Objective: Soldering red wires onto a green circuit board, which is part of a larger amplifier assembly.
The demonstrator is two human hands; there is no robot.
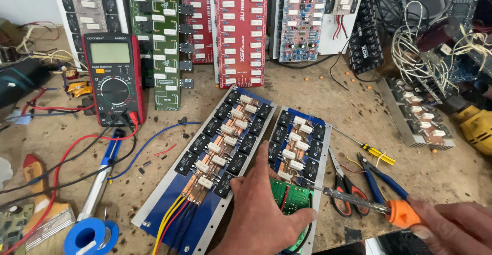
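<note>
Two long blue circuit boards lie side by side on the bench, the left board (215, 152) and the right board (302, 142), each with rows of black transistors and white resistors. My left hand (264, 209) presses flat on the near end of the right board, over a small green board (294, 198). My right hand (451, 227) grips a screwdriver (359, 201) by its orange handle. Its metal shaft points left, and the tip rests at the right board near the green board.
A red multimeter (114, 78) with red and black leads stands at the left. Upright circuit boards (241, 29) lean along the back. Pliers and cutters (353, 183), a small yellow screwdriver (371, 150), a soldering iron (100, 180), a solder spool (89, 234) and a yellow drill (476, 127) lie around.
</note>
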